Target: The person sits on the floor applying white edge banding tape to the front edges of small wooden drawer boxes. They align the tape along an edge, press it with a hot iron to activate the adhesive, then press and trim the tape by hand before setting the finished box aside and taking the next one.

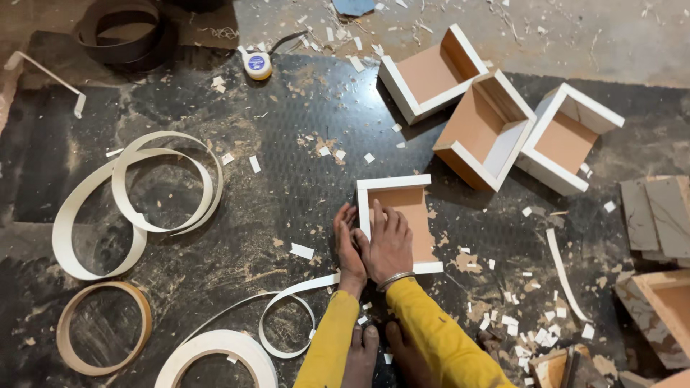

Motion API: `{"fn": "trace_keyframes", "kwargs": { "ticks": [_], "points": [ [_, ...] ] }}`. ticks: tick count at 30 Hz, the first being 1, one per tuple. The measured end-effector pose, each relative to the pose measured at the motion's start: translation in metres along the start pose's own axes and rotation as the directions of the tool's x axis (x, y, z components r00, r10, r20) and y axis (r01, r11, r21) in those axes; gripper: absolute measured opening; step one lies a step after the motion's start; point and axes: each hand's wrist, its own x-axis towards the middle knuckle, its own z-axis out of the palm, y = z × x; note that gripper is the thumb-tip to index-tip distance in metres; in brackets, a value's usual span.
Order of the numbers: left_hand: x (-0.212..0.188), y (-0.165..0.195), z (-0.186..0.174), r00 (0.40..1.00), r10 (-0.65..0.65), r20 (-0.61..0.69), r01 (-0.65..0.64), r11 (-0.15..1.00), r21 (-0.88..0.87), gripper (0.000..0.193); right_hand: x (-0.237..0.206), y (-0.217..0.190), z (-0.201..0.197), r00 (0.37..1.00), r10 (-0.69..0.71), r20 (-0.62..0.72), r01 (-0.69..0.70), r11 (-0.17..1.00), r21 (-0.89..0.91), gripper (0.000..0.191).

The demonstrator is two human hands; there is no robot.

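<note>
Our fingers lie flat and pressed close together, not pinching anything: the left hand (pixel 348 241) runs along the outer face of the white left wall of the small open box (pixel 402 215), and the right hand (pixel 389 241) lies palm-down over that same wall and onto the brown floor inside (a metal bangle (pixel 395 279) sits at its wrist). The box rests on the dark patterned mat (pixel 287 179), near the middle of the view, just ahead of our yellow sleeves (pixel 431 330).

We judge the box light and stiff, thin board with white edging, so it should take firm pressing without bending; its glued corners look like the weak spot. The walls or opposite outer faces seem the best place to hold it.

Further out, 3 similar boxes (pixel 489 122) lie tipped together at the upper right, coils of white edge strip (pixel 144 194) curl at the left, and a tape measure (pixel 257 63) sits beyond, amid scattered offcuts.
</note>
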Motion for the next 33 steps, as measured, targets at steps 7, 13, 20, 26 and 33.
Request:
{"fn": "trace_keyframes", "kwargs": {
  "ticks": [7,13,20,26,33],
  "points": [
    [-0.005,0.003,-0.011,0.999,-0.039,0.032,0.047,0.958,-0.284,0.073,-0.006,-0.008,-0.007,0.995,-0.094,-0.040,0.094,0.996,0.007,0.083],
    [-0.002,-0.001,-0.021,0.977,-0.200,-0.075,0.136,0.854,-0.503,0.073,-0.005,-0.020,-0.007,0.993,-0.118,0.016,0.119,0.989,-0.092,0.082],
    [0.008,0.019,-0.026,0.989,-0.147,0.006,0.145,0.982,0.119,0.053,0.007,0.007,0.006,0.977,0.212,-0.017,-0.175,0.850,0.497,0.051],
    [-0.020,0.068,-0.046,0.898,-0.207,0.387,-0.338,0.236,0.911,0.040,0.001,0.042,-0.015,0.920,0.390,-0.031,-0.200,0.535,0.821,0.034],
    [-0.011,0.078,-0.038,0.862,-0.406,0.303,-0.401,-0.179,0.899,0.041,-0.045,0.042,-0.047,0.965,-0.243,0.099,0.218,0.952,0.214,0.036]
  ]
}}
